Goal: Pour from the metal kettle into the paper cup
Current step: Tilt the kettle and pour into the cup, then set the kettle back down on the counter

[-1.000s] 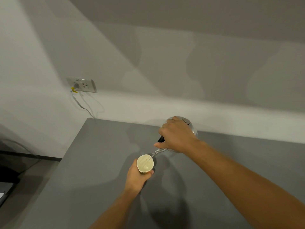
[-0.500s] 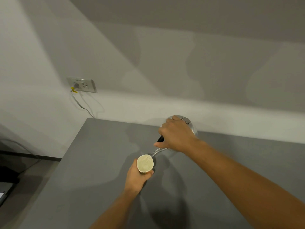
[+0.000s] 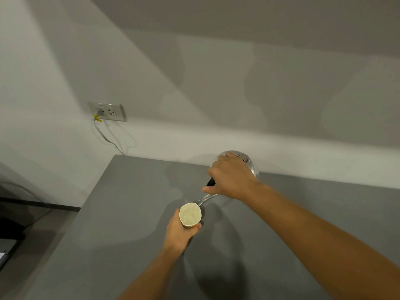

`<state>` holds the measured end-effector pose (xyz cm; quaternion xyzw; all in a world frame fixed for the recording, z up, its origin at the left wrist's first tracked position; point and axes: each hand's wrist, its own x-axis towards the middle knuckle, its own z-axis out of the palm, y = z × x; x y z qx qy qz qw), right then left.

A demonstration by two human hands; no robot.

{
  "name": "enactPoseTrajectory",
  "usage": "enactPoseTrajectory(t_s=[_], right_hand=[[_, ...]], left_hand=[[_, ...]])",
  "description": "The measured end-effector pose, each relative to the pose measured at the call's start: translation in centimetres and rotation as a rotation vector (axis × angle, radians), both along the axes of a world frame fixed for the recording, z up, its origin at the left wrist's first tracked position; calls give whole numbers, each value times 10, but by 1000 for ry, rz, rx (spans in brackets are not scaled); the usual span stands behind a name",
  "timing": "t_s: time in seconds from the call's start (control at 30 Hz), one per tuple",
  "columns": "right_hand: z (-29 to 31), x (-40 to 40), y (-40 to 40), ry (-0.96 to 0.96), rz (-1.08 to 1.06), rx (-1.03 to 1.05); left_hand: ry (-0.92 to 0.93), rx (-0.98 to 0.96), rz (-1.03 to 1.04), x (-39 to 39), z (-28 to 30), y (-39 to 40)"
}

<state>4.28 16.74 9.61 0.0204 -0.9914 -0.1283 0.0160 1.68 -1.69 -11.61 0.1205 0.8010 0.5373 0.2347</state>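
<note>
Grey table point(image 3: 134, 213) against shadowed wall point(image 3: 194, 72) (outlet point(image 3: 107, 111) plugged).

Grey matte tabletop point(image 3: 121, 213), left edge slanting toward a far corner near the white wall. Soft shadows across the middle. Nothing visibly resting directly on the surface; whether the cup's base touches it cannot be told.

Silver kettle point(image 3: 249, 161), cream paper cup point(image 3: 190, 215), grey table point(image 3: 134, 204)

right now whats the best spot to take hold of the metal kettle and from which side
Take the metal kettle by its black handle on top, coming from above, as the right hand does: the spout sticks out toward the paper cup, so a top grip leaves it free.
</note>
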Motion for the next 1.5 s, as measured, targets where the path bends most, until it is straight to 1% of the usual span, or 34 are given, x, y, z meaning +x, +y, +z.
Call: enactPoseTrajectory(t_s=[0.3, 0.43, 0.7, 0.87, 1.07, 1.37, 1.5], right_hand=[[-6, -3, 4, 39, -19, -42], [-10, 0, 10, 102, -71, -61], [-23, 4, 28, 51, -211, -323], [-30, 9, 41, 13, -391, -570], [-33, 12, 70, 42, -567, -826], [-43, -2, 124, 161, -746, -904], [-54, -9, 145, 206, -804, -902]], left_hand=[[6, -4, -1, 0, -2, -1], [12, -10, -2, -1, -2, 0], [14, -21, -2, -2, -4, -1], [14, -23, -4, -3, -7, -1], [11, -21, -1, -4, -10, -1], [23, -36, -3, -5, -12, -1], [36, -59, -16, -6, -14, -2]])
